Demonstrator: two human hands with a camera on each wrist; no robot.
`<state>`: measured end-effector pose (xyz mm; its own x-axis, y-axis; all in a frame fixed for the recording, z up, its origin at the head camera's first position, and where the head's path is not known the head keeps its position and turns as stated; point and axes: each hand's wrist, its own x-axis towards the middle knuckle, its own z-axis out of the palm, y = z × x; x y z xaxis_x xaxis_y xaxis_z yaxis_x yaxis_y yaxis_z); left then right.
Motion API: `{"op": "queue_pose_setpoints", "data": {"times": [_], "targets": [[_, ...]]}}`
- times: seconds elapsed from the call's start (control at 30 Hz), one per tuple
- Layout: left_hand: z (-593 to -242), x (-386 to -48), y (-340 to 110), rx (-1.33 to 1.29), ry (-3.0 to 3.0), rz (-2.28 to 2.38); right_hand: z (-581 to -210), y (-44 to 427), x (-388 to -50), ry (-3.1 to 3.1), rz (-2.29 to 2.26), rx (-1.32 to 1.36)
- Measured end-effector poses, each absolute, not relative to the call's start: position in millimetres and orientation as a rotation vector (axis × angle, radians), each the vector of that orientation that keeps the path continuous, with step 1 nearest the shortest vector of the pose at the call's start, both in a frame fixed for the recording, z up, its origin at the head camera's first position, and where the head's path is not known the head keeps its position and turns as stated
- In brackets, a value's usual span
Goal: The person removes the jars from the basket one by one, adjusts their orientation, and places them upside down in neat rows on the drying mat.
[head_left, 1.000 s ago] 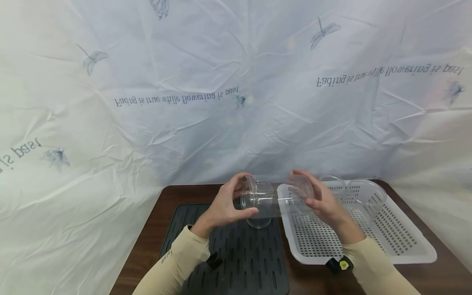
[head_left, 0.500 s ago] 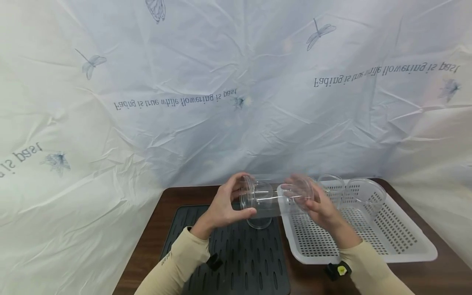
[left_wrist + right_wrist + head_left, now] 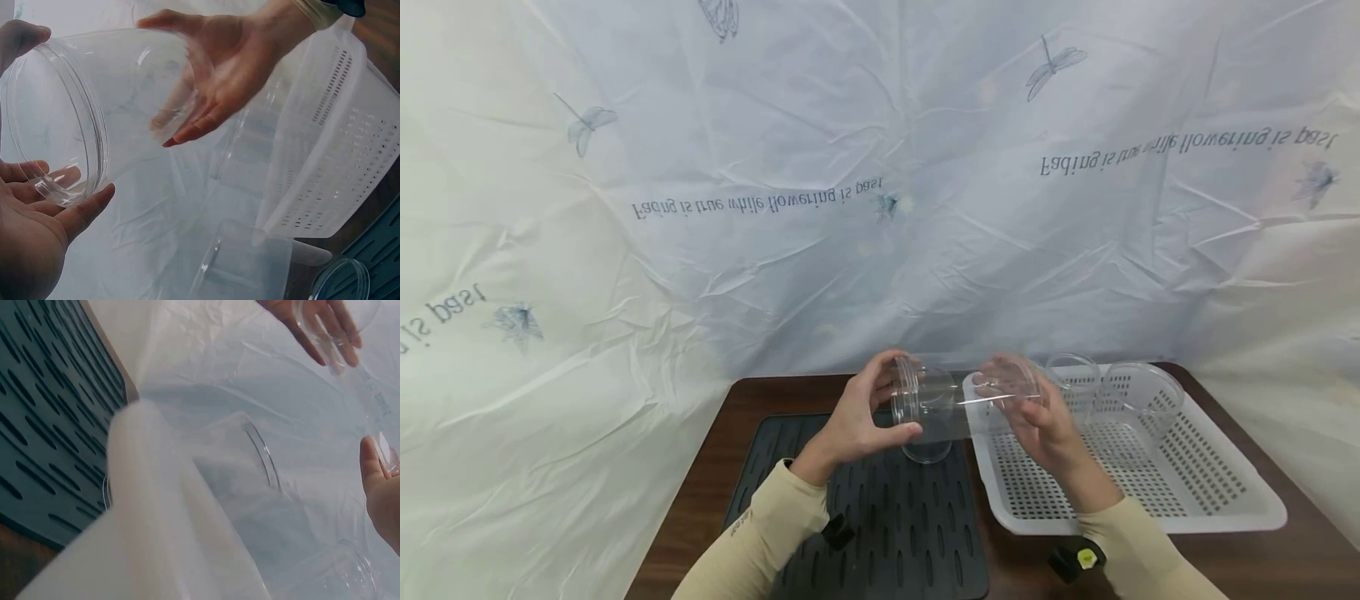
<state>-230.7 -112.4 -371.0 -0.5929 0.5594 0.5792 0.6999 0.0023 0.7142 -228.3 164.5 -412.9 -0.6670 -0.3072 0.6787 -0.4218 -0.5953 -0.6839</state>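
A clear, see-through jar [image 3: 958,408] lies sideways in the air between both hands in the head view. At its ringed left end, my left hand [image 3: 859,417] holds the jar, thumb in front and fingers behind. The right hand [image 3: 1051,429] spans the plain right end, its fingers visible through the wall. In the left wrist view, that right hand [image 3: 234,59] has its thumb on one side of the jar and fingers on the other. Below the held jar, another clear jar [image 3: 927,455] stands on the dark ribbed mat [image 3: 880,533], partly hidden behind it.
A white perforated basket [image 3: 1240,527] stands right of the mat, with clear jars [image 3: 1150,392] at its back. Both rest on a brown wooden table [image 3: 688,475]. A pale printed sheet [image 3: 850,275] hangs behind the table.
My right hand has turned and slid slightly left around the jar's right end. The left hand and the jar stay nearly in place.
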Motion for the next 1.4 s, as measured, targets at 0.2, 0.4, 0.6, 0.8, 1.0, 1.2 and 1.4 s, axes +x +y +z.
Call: {"op": "queue_pose_setpoints", "data": {"times": [0.2, 0.4, 0.6, 0.8, 1.0, 1.2, 1.4], "targets": [[-369, -230, -112, -1.359, -2.147, -1.663, -408, 163, -227, -1.313, 2.383, 1.252], [-365, -231, -111, -1.379, -2.147, -1.672, -401, 164, -225, -1.34, 2.284, 1.232], [-366, -232, -114, -1.375, -2.18, -1.646, -398, 166, -227, -1.322, 2.253, 1.288], [-366, -232, -119, -1.319, -2.244, -1.614, -394, 166, -225, -1.383, 2.242, 1.197], [-369, -228, -128, -1.287, -2.29, -1.521, -389, 168, -221, -1.532, 2.209, 1.07], [-375, -225, -137, -1.248, -2.347, -1.463, -387, 169, -217, -1.598, 2.208, 1.033], [-378, -229, -146, -1.234, -2.388, -1.429, -383, 173, -215, -1.73, 2.1, 0.999]]}}
